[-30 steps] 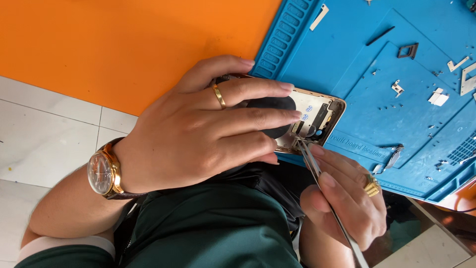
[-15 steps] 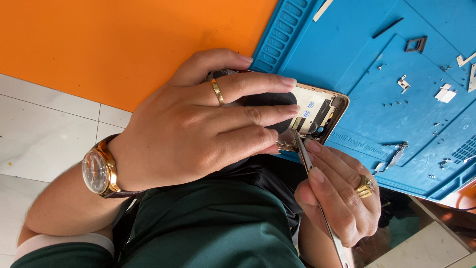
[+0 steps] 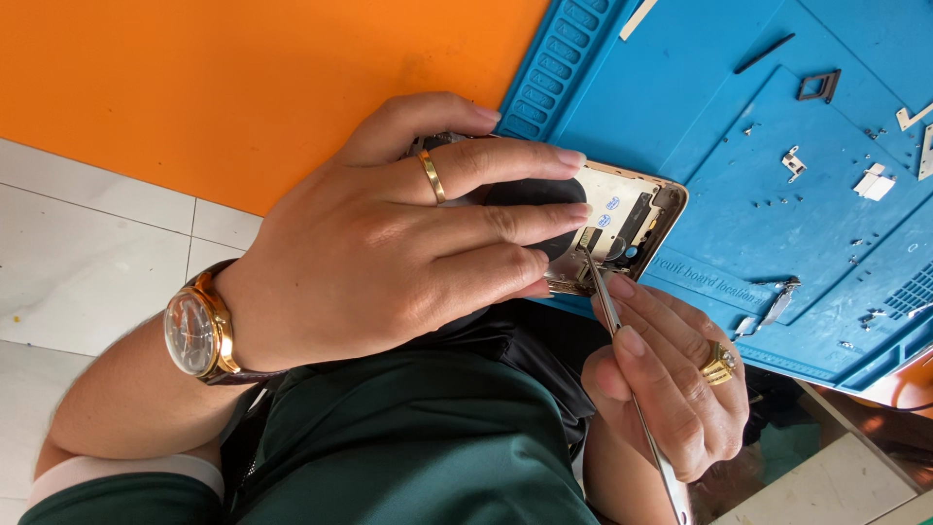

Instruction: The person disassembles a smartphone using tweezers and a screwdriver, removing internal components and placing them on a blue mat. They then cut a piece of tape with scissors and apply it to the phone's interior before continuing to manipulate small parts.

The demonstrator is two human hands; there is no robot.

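L hand clamps phone on blue mat, covering most; R hand pinches tweezers, tip inside. Loose screws nearby.

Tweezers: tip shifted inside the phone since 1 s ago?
No: the tweezers tip sits at the same spot in the opened phone, in the right hand.

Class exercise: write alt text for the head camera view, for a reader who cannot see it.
A left hand steadies an opened phone at the edge of a blue repair mat while the right hand probes inside it with metal tweezers. Small screws and brackets lie scattered on the mat.
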